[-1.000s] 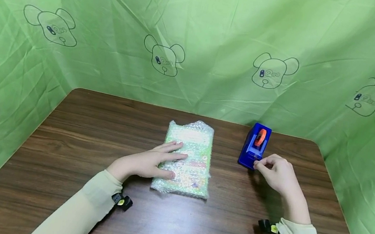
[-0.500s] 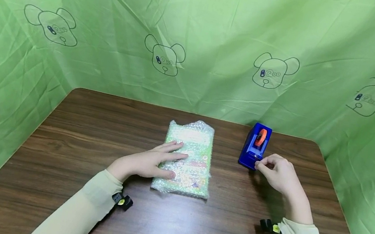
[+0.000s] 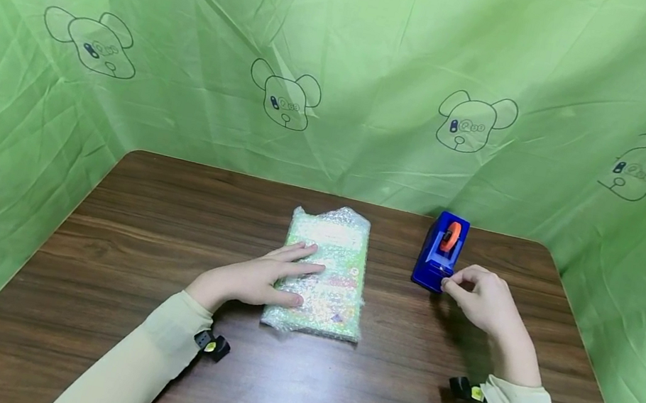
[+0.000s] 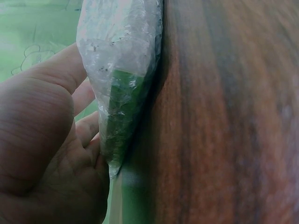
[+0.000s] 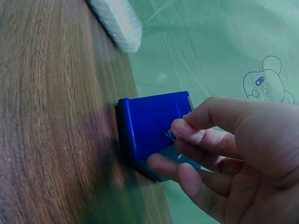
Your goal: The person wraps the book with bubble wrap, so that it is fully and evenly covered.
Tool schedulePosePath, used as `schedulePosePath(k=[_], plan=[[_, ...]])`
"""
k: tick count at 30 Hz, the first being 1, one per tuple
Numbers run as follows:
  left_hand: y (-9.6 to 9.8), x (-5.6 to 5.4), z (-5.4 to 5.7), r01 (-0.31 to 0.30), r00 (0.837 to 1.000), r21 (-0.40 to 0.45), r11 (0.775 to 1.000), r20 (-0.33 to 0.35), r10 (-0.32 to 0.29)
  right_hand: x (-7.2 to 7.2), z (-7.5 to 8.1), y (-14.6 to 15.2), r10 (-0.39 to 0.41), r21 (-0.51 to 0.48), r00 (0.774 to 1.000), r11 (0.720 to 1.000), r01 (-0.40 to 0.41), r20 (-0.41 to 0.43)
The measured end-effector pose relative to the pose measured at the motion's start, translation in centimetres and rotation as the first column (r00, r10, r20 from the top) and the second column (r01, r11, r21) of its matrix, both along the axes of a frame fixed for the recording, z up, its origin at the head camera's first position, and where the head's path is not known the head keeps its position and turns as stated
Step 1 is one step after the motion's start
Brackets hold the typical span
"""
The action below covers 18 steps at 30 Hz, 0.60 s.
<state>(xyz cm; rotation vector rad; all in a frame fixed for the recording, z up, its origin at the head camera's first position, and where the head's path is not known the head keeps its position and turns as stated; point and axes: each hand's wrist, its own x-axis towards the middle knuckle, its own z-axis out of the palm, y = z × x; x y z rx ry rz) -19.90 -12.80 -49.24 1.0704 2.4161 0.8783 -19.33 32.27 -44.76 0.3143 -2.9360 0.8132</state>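
A flat green book-like item in bubble wrap lies mid-table. My left hand rests on its left side, fingers spread and fairly straight; the left wrist view shows the wrapped edge beside the palm. To the right stands a blue tape dispenser with an orange core. At its front end, my right hand pinches a small bit of clear tape between thumb and fingertip. The dispenser's toothed cutter shows just above the thumb. How far the tape runs is hidden by the fingers.
The dark wooden table is bordered at the back and sides by green cloth printed with bear heads. A small black camera sits at each wrist.
Both hands, the wrapped item and the dispenser stay almost in place. The right hand shifts only very slightly, and the whole head view drifts a little.
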Motion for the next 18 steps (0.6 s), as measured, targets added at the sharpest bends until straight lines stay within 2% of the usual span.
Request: schedulePosePath(k=[12,18], plan=[[0.01,-0.02,-0.03,0.000,1.000,0.006,1.000,0.007,0.000,0.02,-0.07,-0.04,0.011,-0.009,1.000,1.000,-0.011,-0.029],[-0.01,-0.03,-0.13,-0.001,1.000,0.007,1.000,0.011,0.000,-0.06,-0.43,-0.08,0.014,0.002,1.000,1.000,-0.014,-0.015]])
